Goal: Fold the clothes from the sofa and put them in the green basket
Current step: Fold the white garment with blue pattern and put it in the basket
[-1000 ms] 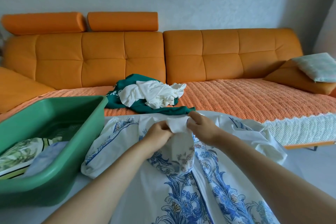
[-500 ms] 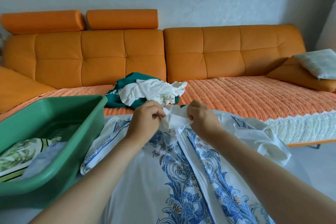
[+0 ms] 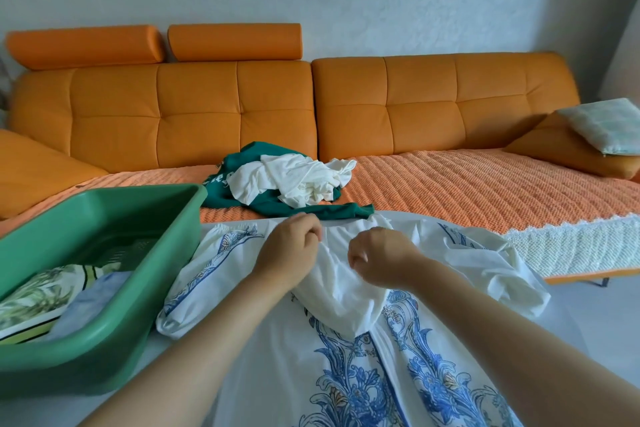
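Basket [image 3: 104, 199] cropped left, green shirt's [image 3: 242, 158] print possibly lettering

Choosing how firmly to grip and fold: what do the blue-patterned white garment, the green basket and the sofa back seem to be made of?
The patterned garment looks like thin woven cloth, perhaps cotton or viscose, with a matte finish; it drapes and creases softly. The green basket looks like moulded plastic, smooth with a slight sheen and a slotted base. The sofa back is leather or faux leather, cannot tell which: smooth stitched panels with soft highlights.

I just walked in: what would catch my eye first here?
A long orange sofa spans the back, with a heap of green and white clothes on its seat. In front, the left hand and right hand grip a white garment with blue flowers; a green basket sits at the left.
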A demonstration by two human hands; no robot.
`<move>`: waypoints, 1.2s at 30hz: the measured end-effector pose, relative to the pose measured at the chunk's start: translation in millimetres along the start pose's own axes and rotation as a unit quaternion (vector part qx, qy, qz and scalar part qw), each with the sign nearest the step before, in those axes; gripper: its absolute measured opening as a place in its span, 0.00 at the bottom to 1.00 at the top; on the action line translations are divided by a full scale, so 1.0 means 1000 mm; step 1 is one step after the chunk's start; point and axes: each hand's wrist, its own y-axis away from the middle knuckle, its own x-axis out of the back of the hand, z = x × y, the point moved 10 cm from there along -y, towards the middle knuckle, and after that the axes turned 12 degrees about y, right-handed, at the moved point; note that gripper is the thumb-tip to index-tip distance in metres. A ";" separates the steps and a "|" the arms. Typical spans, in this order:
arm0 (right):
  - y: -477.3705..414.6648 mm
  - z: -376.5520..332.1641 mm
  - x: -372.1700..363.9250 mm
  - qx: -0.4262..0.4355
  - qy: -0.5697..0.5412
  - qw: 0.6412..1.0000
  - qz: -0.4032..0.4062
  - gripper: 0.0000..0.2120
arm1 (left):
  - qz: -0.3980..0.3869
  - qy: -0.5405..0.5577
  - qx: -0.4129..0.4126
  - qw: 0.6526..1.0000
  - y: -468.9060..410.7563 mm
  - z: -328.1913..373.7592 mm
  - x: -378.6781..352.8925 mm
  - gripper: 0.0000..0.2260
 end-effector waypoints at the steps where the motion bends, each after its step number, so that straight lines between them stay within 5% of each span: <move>1: 0.000 -0.004 -0.010 0.021 0.014 1.000 -0.004 0.12 | -0.046 -0.036 -0.005 0.998 0.000 -0.001 -0.013 0.08; 2: 0.001 -0.006 -0.027 0.033 0.017 0.999 -0.037 0.23 | -0.132 -0.094 0.016 0.987 0.004 -0.012 -0.034 0.11; 4: 0.003 -0.005 -0.059 0.039 0.006 0.993 -0.114 0.44 | -0.306 -0.185 0.104 0.928 0.029 -0.050 -0.066 0.37; 7: 0.006 0.009 -0.093 0.016 0.004 0.980 -0.199 0.49 | -0.401 -0.240 0.227 0.855 0.058 -0.098 -0.063 0.48; 10: 0.002 0.025 -0.095 -0.017 0.028 0.978 -0.205 0.49 | -0.372 -0.274 0.264 0.847 0.047 -0.110 -0.039 0.43; 14: -0.023 0.026 -0.063 -0.065 0.054 0.995 -0.053 0.31 | -0.182 -0.267 0.124 0.938 -0.006 -0.082 -0.015 0.16; 17: -0.042 0.018 -0.057 -0.054 0.032 0.998 0.003 0.17 | -0.100 -0.213 0.060 0.970 -0.030 -0.083 -0.012 0.13; 21: -0.071 0.036 -0.059 -0.065 0.045 0.997 -0.025 0.27 | -0.159 -0.210 0.060 0.963 -0.052 -0.105 -0.036 0.27; 25: -0.095 0.064 -0.077 -0.072 0.124 0.984 -0.107 0.29 | -0.226 -0.214 0.100 0.945 -0.058 -0.142 -0.046 0.20; 27: -0.102 0.070 -0.086 -0.064 0.126 0.983 -0.114 0.21 | -0.239 -0.199 0.110 0.944 -0.055 -0.157 -0.043 0.18; 32: -0.114 0.083 -0.082 -0.099 0.102 0.990 -0.026 0.09 | -0.132 -0.233 0.126 0.955 -0.066 -0.182 0.000 0.02; 36: -0.123 0.075 -0.078 -0.110 0.130 0.985 -0.003 0.09 | -0.050 -0.355 0.151 0.921 -0.073 -0.179 0.019 0.06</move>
